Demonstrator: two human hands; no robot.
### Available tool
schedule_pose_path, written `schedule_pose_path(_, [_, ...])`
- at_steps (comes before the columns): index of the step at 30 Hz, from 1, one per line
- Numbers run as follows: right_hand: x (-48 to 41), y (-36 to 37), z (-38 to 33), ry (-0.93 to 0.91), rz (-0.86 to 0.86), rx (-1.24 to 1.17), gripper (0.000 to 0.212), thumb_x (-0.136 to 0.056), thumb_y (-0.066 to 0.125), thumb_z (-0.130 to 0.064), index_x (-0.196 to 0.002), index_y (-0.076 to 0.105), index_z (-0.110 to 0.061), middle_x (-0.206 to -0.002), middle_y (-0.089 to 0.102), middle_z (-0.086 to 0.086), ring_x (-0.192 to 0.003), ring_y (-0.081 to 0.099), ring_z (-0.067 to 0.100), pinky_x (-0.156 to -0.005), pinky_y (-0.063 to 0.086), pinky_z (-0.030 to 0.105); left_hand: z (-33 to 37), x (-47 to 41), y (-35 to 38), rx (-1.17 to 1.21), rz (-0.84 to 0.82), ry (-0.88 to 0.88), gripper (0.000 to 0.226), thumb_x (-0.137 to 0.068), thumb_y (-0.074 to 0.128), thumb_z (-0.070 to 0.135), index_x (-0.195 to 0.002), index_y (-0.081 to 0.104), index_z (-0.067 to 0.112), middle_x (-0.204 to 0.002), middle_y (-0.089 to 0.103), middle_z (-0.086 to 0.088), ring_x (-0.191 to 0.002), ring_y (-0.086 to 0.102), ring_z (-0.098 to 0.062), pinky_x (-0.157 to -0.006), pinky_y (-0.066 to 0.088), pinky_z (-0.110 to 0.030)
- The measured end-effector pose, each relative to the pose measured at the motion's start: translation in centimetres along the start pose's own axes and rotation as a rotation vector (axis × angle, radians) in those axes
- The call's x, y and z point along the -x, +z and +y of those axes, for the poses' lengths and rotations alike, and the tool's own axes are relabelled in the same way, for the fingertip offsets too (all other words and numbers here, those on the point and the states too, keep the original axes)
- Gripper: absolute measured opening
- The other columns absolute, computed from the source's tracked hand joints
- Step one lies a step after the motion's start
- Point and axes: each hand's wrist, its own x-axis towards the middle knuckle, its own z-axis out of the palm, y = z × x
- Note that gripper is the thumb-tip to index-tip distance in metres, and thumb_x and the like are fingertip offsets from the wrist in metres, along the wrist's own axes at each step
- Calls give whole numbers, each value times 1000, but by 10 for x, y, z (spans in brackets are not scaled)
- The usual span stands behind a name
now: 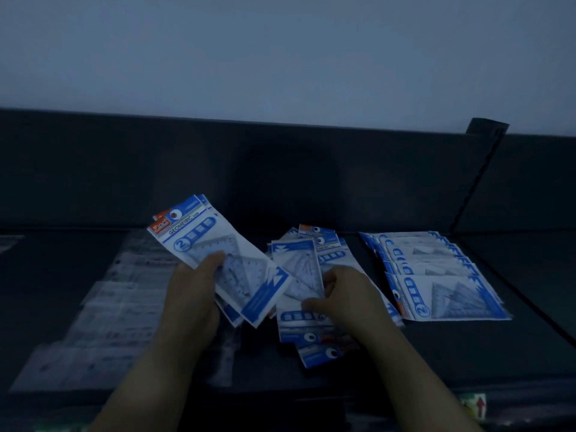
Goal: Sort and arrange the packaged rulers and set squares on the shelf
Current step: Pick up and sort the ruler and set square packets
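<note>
Left hand (pixel 193 294) grips a fanned stack of set-square packs (pixel 218 260), long axis tilted up-left, above the shelf (pixel 467 353). Right hand (pixel 349 294) pinches one pack (pixel 299 269) at the loose pile (pixel 311 332), which lies between both hands. Tidy overlapped row (pixel 442 285) sits just right of the pile, so the right hand is nearer. Clear ruler packs (pixel 103 307) lie on the left. Likely next: the pack joins the stack or the row.

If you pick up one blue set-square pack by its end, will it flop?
Probably not much: the packs fanned in the left hand stick out flat, so likely stiffish. They look thin and light. Shiny wrappers may slip; the middle pile lies skewed.
</note>
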Motion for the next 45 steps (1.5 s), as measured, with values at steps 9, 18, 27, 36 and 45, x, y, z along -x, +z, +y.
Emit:
schedule_pose_path(9, [-2, -22, 10, 43, 35, -559, 17, -89, 64, -24, -87, 63, -8, -82, 67, 12, -69, 65, 20, -63, 55, 40, -1, -2, -17, -289, -83, -17, 15, -97, 51, 14, -110, 60, 16, -95, 70, -8, -81, 68, -26, -65, 54, -36])
schedule_pose_path(18, [-4, -67, 18, -106, -347, -464, 12, -79, 74, -22, -90, 76, -23, -89, 75, -4, -85, 70, 12, -79, 52, 23, 10, 20, 2, -456, -374, -156, 31, -94, 54, 33, -83, 76, 15, -85, 76, -9, -78, 72, -28, -69, 56, -36])
schedule_pose_path(27, [-9, -46, 20, 121, -207, -1183, 36, -67, 72, -21, -100, 65, -9, -83, 73, 9, -65, 68, 19, -57, 58, 30, -9, 10, 8, -319, -178, -32, 18, -90, 63, 12, -108, 62, 12, -89, 73, -11, -65, 71, -22, -48, 56, -30])
schedule_pose_path(36, [-23, -34, 12, 39, -6, -1082, 32, -85, 67, -7, -115, 58, -6, -104, 70, 14, -91, 70, 25, -76, 58, 34, -17, 15, 15, -414, -369, -119, 21, -87, 65, 8, -108, 64, 11, -87, 75, -8, -72, 73, -24, -54, 57, -32])
schedule_pose_path(45, [-15, -30, 36, 100, -15, -38, 47, -80, 73, -35, -119, 56, -17, -111, 61, 3, -93, 57, 15, -67, 39, 21, -10, 12, 14, -319, -102, -37, 12, -95, 42, -2, -101, 52, 1, -74, 56, -9, -50, 59, -16, -32, 42, -19])
